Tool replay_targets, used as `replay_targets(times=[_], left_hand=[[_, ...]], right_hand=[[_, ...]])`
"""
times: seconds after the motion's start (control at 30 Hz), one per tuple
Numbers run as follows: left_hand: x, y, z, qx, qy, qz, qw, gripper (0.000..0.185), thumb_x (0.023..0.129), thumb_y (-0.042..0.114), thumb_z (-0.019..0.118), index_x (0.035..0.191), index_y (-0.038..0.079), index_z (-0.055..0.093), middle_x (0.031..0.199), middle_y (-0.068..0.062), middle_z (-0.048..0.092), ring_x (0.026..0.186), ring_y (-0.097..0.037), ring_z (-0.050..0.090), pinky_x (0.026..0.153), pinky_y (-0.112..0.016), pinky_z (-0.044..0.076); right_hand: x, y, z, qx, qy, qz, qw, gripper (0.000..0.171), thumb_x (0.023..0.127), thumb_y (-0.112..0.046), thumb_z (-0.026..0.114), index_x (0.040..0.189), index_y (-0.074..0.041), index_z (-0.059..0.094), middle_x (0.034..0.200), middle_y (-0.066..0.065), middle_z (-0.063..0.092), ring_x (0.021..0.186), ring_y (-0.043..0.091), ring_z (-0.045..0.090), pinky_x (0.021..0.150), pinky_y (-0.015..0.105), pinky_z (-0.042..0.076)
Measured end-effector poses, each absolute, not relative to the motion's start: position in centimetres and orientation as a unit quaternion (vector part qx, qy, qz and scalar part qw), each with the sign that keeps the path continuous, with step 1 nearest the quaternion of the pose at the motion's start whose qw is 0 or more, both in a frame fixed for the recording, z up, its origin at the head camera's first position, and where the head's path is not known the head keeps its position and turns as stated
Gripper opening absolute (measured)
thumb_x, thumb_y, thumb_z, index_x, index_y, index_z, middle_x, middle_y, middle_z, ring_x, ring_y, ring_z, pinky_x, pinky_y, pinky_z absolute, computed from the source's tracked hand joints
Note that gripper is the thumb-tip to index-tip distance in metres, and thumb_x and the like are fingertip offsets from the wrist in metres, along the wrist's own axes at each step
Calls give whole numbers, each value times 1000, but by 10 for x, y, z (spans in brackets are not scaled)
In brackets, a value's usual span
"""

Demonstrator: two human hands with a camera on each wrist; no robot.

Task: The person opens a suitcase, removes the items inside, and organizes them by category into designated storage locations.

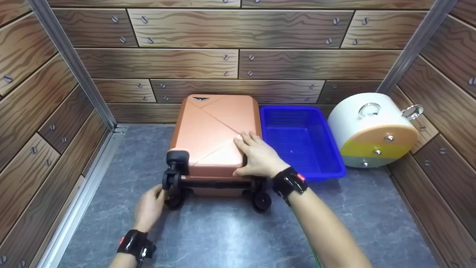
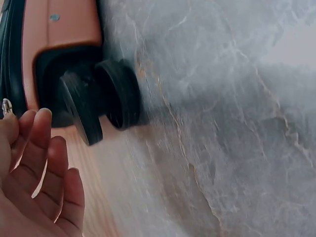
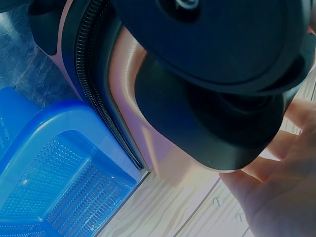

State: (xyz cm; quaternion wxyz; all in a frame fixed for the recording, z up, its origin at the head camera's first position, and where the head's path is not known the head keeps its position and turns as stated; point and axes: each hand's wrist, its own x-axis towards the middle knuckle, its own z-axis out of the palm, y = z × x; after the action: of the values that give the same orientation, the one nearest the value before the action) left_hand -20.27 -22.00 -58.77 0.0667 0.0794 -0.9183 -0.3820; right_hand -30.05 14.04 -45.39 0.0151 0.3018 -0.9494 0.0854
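Nearest the camera in the head view, the left hand [image 1: 148,208] sits at about seven o'clock on the grey marbled floor [image 1: 230,234], a black wrist band behind it; its fingers are loosely extended and its grip is released, the fingertips just beside the left caster wheel [image 1: 173,186] of the suitcase, and whether they touch it cannot be told. The left wrist view shows the same open palm with fingers [image 2: 42,163] close to that black wheel [image 2: 116,94], holding nothing. Just beyond, toward five o'clock from the middle of the scene, the right hand [image 1: 258,156] lies palm down on the near right corner of the orange suitcase [image 1: 212,130], fingers spread over the shell and thumb hooked over the near edge, so its grip is pressed flat on the case rather than clenched. The suitcase lies flat on the floor at the centre of the scene, wheels toward the person, the right caster wheel [image 1: 261,201] below the right wrist. The right wrist view shows that wheel [image 3: 217,44] large and close, the zipper edge of the shell beside it. Touching the suitcase's right side, at about two o'clock, stands a blue plastic basket [image 1: 334,163]. Farther right, at three o'clock, a white round container [image 1: 368,126] lies against the wood-pattern wall [image 1: 238,63].
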Motion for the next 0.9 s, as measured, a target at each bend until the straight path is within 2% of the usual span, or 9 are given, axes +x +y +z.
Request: replay_targets(times=[0.1, 0.2, 0.33, 0.5, 0.63, 0.9], left_hand=[[-209, -228, -586, 93, -910, -399, 57, 35, 108, 37, 51, 127, 17, 72, 107, -5, 74, 95, -22, 66, 81, -43, 51], [-219, -234, -584, 89, -902, -419, 54, 35, 109, 36, 50, 127, 15, 71, 105, -6, 73, 93, -22, 65, 81, -40, 50], [-239, -240, -581, 78, -900, -424, 62, 35, 108, 34, 52, 126, 10, 72, 109, -8, 72, 97, -24, 66, 85, -43, 51], [-263, -245, -575, 81, -905, -416, 40, 44, 107, 43, 52, 127, 9, 71, 110, -10, 71, 100, -27, 64, 88, -46, 50], [-279, -246, -570, 79, -904, -420, 20, 46, 106, 46, 52, 128, 10, 70, 118, -11, 70, 108, -29, 64, 95, -49, 48], [-295, -247, -568, 72, -913, -402, 3, 43, 107, 39, 52, 131, 7, 68, 113, -12, 71, 97, -27, 64, 83, -44, 50]], right_hand=[[-301, 140, -454, 305, -949, 84, 16, 118, 70, -70, 80, 160, -9, 34, 163, 24, 26, 151, 46, 21, 122, 52, 22], [-301, 140, -454, 306, -948, 84, 19, 118, 70, -70, 80, 160, -9, 35, 163, 24, 27, 150, 46, 22, 121, 53, 22], [-300, 140, -454, 304, -949, 86, 21, 118, 69, -70, 80, 160, -10, 35, 163, 23, 28, 150, 45, 22, 121, 52, 22], [-301, 140, -454, 305, -948, 89, 16, 118, 70, -70, 80, 160, -11, 33, 164, 22, 26, 151, 45, 20, 121, 52, 22], [-301, 140, -453, 301, -950, 86, 17, 117, 70, -70, 80, 161, -12, 33, 164, 21, 26, 151, 44, 20, 122, 51, 22], [-300, 139, -455, 302, -949, 84, 10, 117, 70, -70, 79, 161, -11, 34, 164, 21, 26, 151, 44, 21, 122, 51, 23]])
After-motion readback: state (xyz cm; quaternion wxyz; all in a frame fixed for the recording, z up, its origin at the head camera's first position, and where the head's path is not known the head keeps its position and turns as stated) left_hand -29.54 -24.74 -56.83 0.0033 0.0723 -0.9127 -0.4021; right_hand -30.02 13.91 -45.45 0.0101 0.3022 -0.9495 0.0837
